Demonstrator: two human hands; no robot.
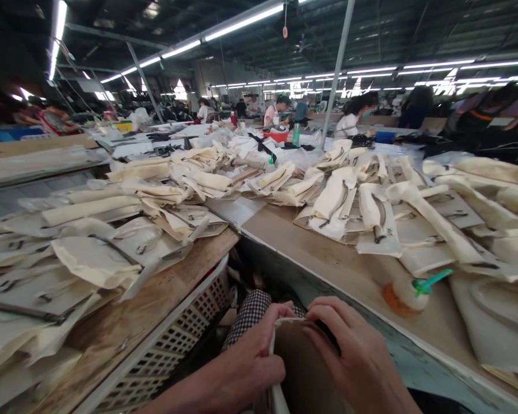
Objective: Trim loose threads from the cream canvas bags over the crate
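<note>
Low in the middle of the head view, a beige fabric piece (300,359) with a raised pale edge stands between my hands. My left hand (265,351) is closed on its left edge, thumb and fingers pinching the rim. The fingers of my right hand (349,339) are bent over the far right part of the same rim. A dark strip shows under the right fingers; what it is I cannot make out. The lower part of the piece runs out of view. To the right of my hands, a round bottle (403,299) with orange liquid and a green nozzle lies on the table.
Cream fabric pieces (336,198) with dark zippers cover much of the right table (280,230). More pieces (97,259) lie on the left wooden table (142,310). A white plastic basket (164,351) stands below its edge. Several people work further back, beyond a metal post (337,75).
</note>
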